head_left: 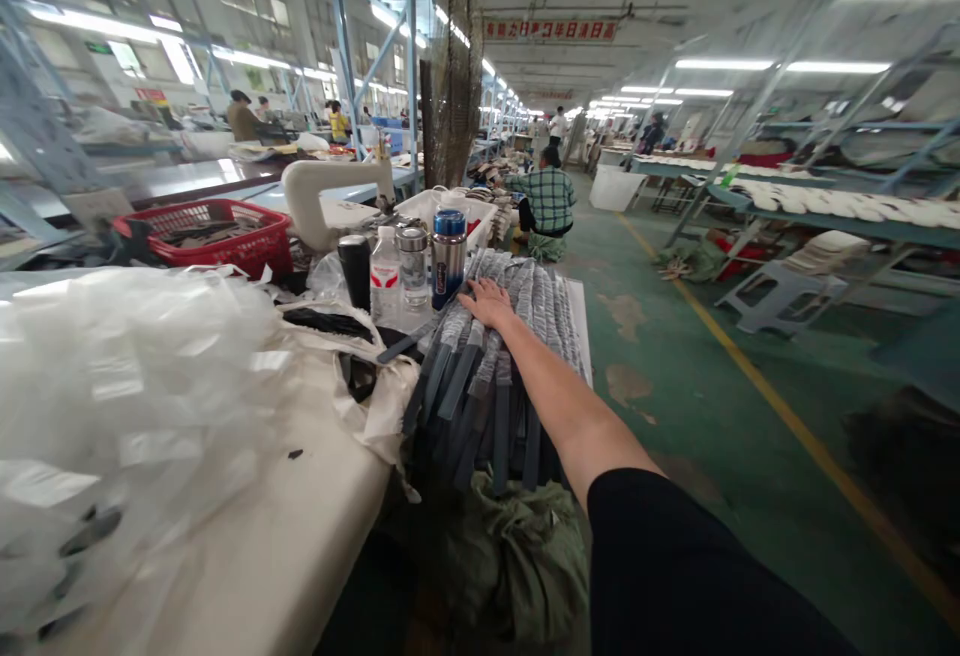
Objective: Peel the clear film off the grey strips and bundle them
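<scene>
A: How does the grip stand?

B: The right hand (489,303) lies over the upper part of a pile of long, flat dark-grey strips with crinkled, pale-grey shiny stretches (538,308), just right of the frame's centre. The fingers point to the upper left. I can't tell whether they pinch anything; the fingertips meet the pile's left edge, near a narrow dark strip (409,340) that slants toward the lower left. The left hand is out of view.

A: Heavy or light?

B: One strip looks light, I'd judge; the whole pile could well be weighty. The smooth dark ends (501,431) hang down at the lower centre with little curl, so they seem bendable but fairly springy.

A: Slippery?

B: Possibly on the shiny, wrinkled parts, where layers might slide over one another. Nothing about them looks brittle.

A: So where to take hold?

B: The flat dark ends look easiest for singling one out; for several, a broad grasp across the crinkled middle seems steadier. Mind the blue-and-silver metal flask (448,256) standing close by the fingers, slightly above the frame's centre.
</scene>
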Action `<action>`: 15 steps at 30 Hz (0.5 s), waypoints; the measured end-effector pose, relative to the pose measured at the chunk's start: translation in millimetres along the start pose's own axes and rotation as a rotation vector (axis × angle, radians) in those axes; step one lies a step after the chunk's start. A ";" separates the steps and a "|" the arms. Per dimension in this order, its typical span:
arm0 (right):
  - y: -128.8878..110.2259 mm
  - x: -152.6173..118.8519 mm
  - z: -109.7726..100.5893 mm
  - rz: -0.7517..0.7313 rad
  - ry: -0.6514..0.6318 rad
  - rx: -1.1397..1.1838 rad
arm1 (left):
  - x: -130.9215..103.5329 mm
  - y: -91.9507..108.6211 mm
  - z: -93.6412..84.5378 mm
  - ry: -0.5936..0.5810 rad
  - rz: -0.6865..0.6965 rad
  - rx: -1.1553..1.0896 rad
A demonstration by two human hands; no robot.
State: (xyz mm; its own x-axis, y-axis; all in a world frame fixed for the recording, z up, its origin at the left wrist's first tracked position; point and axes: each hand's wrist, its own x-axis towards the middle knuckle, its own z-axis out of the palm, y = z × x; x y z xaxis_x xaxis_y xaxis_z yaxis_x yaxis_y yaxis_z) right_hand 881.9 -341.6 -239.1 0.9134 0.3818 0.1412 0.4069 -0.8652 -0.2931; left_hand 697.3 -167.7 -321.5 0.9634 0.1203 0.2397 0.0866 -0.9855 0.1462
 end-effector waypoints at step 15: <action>31.5 -41.6 -73.9 0.080 0.126 -0.052 | -36.2 11.3 -50.9 0.157 -0.008 -0.329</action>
State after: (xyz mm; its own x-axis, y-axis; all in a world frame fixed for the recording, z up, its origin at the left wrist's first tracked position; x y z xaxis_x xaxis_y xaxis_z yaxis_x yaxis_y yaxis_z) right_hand 856.0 -408.8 -184.3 0.9329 0.2704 0.2380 0.3293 -0.9079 -0.2593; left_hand 650.5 -177.1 -279.7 0.9102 0.1696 0.3779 -0.0171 -0.8961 0.4434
